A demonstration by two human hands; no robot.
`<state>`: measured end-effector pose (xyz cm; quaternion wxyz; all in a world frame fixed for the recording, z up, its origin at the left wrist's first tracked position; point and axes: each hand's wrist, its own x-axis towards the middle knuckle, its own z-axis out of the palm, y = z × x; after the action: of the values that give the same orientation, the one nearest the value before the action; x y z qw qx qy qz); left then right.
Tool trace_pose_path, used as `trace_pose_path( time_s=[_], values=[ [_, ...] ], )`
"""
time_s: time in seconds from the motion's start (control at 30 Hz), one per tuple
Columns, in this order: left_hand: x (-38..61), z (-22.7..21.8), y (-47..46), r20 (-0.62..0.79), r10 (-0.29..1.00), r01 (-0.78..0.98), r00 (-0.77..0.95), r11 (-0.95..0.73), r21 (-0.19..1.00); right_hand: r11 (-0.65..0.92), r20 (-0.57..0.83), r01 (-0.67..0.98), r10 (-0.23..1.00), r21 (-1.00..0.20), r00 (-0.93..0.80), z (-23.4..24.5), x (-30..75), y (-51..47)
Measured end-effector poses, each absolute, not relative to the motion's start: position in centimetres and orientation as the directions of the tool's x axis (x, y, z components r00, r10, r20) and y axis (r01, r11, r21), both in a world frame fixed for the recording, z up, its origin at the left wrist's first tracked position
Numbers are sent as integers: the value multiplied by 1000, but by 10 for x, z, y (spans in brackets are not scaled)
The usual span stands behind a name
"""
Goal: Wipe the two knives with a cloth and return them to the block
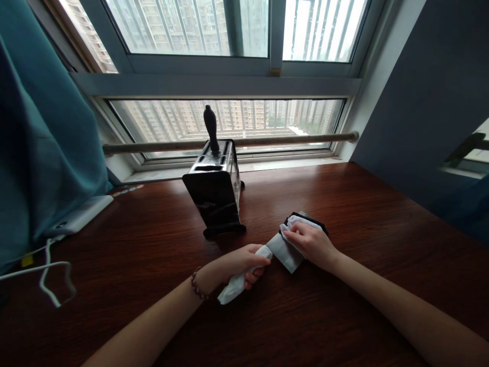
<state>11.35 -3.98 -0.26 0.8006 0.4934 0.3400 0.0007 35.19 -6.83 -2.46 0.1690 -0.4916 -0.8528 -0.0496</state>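
My left hand [244,265] is closed round a white, crumpled wrap [234,288] that looks like tissue or cloth. From its far end extends a broad, flat, pale grey piece [286,253], which looks like a cleaver blade, low over the table. With bent fingers, my right hand [314,243] presses a white cloth [296,220] onto that flat piece. A black edge [319,224] shows behind the cloth; what it belongs to is hidden. Beyond my left hand stands a black and silver knife block [214,196], with one black-handled tool [210,127] upright in its slot.
The dark reddish wooden table [153,265] reaches to the window sill. A white power strip or box [82,216] with white cables [48,275] lies at the left, under a blue curtain [57,117]. A horizontal rail [286,140] crosses the window. A wall [412,117] bounds the right.
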Motion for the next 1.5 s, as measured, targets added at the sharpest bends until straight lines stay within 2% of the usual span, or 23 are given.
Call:
trace_pose_path(
  time_s=[0.1,0.2,0.7,0.87,1.03,1.13,1.2,1.27,1.37,1.5],
  values=[
    [114,-4,-39,-542,326,324,775,531,783,467,289,884,847,-2,-446,-19,352,-67],
    [114,-5,-38,-546,325,325,772,537,779,437,274,899,862,25,-427,-15,352,-65],
    [116,-8,-37,-550,338,333,764,523,784,319,298,948,904,12,-308,-17,369,-54],
    [116,-6,-38,-546,341,325,766,527,785,196,312,978,927,76,-210,-27,391,-42],
    [116,-4,-38,-538,338,315,772,532,786,101,348,994,931,48,-111,-36,406,-37],
    [115,-5,-39,-530,333,306,780,536,787,184,395,981,908,-68,-143,-27,394,-50],
    [114,-6,-39,-527,330,303,783,538,787,340,424,919,876,-200,-231,-19,377,-63],
    [114,-6,-39,-524,331,299,785,539,788,532,414,796,819,-290,-397,-12,357,-77],
    [114,-5,-40,-520,332,296,787,537,790,696,390,645,714,-314,-581,-12,334,-88],
    [114,-3,-40,-521,335,301,785,528,794,636,392,731,755,-245,-526,-22,333,-79]
  ],
)
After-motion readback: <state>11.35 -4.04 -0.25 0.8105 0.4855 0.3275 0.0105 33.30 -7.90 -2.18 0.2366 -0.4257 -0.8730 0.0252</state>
